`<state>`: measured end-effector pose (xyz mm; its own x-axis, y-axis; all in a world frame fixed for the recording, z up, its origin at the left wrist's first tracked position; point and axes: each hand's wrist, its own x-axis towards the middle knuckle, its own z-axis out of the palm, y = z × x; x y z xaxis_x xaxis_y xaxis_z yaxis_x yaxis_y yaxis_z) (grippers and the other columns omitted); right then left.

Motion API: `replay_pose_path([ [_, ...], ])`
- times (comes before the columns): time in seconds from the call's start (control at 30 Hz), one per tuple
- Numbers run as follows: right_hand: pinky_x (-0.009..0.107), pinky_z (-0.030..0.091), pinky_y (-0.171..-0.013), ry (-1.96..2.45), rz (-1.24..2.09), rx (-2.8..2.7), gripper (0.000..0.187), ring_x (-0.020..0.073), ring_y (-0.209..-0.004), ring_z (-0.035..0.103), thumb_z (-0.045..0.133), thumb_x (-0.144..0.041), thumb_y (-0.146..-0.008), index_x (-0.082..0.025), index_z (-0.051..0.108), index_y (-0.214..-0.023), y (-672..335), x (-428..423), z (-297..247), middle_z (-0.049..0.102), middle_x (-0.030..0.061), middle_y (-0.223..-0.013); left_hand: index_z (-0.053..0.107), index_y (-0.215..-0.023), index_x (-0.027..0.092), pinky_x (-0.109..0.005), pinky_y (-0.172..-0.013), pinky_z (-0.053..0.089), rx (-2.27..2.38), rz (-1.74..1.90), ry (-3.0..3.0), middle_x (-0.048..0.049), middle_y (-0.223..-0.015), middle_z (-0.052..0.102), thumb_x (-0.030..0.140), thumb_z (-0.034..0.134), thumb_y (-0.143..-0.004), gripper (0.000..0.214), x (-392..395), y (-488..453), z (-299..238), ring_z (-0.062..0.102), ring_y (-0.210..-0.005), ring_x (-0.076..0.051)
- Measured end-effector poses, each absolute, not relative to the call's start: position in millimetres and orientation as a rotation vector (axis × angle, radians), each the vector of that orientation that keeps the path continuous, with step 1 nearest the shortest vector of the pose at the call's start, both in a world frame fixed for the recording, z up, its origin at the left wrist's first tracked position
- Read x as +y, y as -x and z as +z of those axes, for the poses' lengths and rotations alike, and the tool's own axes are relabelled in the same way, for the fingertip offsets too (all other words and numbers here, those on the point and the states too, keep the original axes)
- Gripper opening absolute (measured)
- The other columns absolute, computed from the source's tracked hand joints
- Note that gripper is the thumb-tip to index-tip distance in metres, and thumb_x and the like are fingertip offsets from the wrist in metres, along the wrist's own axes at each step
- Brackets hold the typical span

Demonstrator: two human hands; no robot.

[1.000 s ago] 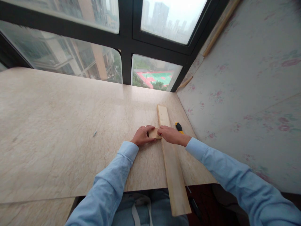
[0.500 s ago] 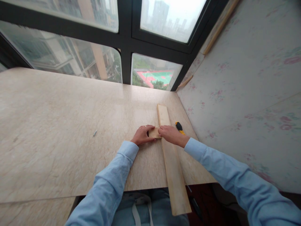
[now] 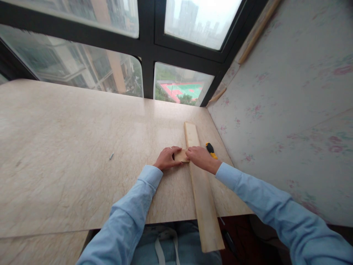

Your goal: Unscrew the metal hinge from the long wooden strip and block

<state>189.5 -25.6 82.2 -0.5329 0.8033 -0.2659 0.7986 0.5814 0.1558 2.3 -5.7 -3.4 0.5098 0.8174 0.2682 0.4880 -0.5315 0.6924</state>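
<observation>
A small flat wooden block (image 3: 180, 156) lies against the left edge of a long wooden board (image 3: 202, 191). My left hand (image 3: 167, 157) grips the block from the left, thumb on its near side and fingers on its far side. Across the board rests my right hand (image 3: 200, 157), its fingers curled at the seam where block and board meet. Whatever those fingers hold is hidden beneath them. Just beyond the right hand lies a tool with a black and yellow handle (image 3: 210, 148), its lower part covered by the hand and arm.
The board's near end juts over the front edge of the marble-patterned sill (image 3: 68, 165). A small metal screw or anchor (image 3: 111, 156) lies to the left. A dark-framed window (image 3: 149, 51) stands behind, and a flower-papered wall (image 3: 289, 110) bounds the right side.
My right hand and forearm have shifted very slightly. The left hand, the block and the board look the same.
</observation>
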Motion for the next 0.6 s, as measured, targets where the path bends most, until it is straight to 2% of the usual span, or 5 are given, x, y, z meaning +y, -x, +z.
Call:
replay_pose_path([
  [0.2, 0.025, 0.036, -0.068, -1.294, -0.176, 2.584, 0.018, 0.0177, -0.088, 0.058, 0.046, -0.005, -0.086, -0.017, 0.059, -0.088, -196.7, -21.8, 77.5, 0.063, 0.0078, -0.094, 0.06, -0.12, 0.021, -0.038, -0.096, 0.044, 1.042, 0.825, -2.199, -0.0077, -0.122, 0.063, 0.042, 0.079, -0.062, 0.065, -4.9, -2.0, -6.6, 0.06, -0.108, -0.026],
  [0.33, 0.026, 0.037, -0.072, -1.382, -0.189, 2.645, 0.008, 0.0186, -0.092, 0.057, 0.054, -0.016, -0.087, -0.016, 0.057, -0.094, -198.3, -24.4, 75.0, 0.062, 0.0085, -0.097, 0.06, -0.12, 0.021, -0.038, -0.096, 0.044, 1.027, 0.838, -2.201, -0.0076, -0.122, 0.064, 0.042, 0.079, -0.062, 0.064, -3.9, -2.0, -7.3, 0.06, -0.108, -0.026],
  [0.43, 0.028, 0.038, -0.071, -1.417, -0.062, 2.616, 0.012, 0.0207, -0.089, 0.059, 0.054, -0.026, -0.09, -0.015, 0.058, -0.09, -197.0, -26.6, 74.1, 0.064, 0.0103, -0.094, 0.06, -0.12, 0.021, -0.039, -0.095, 0.044, 1.037, 0.831, -2.195, -0.0081, -0.122, 0.063, 0.042, 0.079, -0.062, 0.065, -4.3, -2.1, -6.4, 0.06, -0.108, -0.026],
  [0.6, 0.027, 0.037, -0.067, -1.377, -0.083, 2.604, 0.01, 0.0194, -0.085, 0.06, 0.049, -0.019, -0.092, -0.016, 0.058, -0.089, -199.3, -24.0, 70.8, 0.065, 0.0089, -0.09, 0.06, -0.12, 0.02, -0.039, -0.095, 0.045, 1.057, 0.829, -2.19, -0.0085, -0.122, 0.063, 0.041, 0.08, -0.061, 0.066, -5.7, -1.9, -4.7, 0.061, -0.107, -0.027],
])
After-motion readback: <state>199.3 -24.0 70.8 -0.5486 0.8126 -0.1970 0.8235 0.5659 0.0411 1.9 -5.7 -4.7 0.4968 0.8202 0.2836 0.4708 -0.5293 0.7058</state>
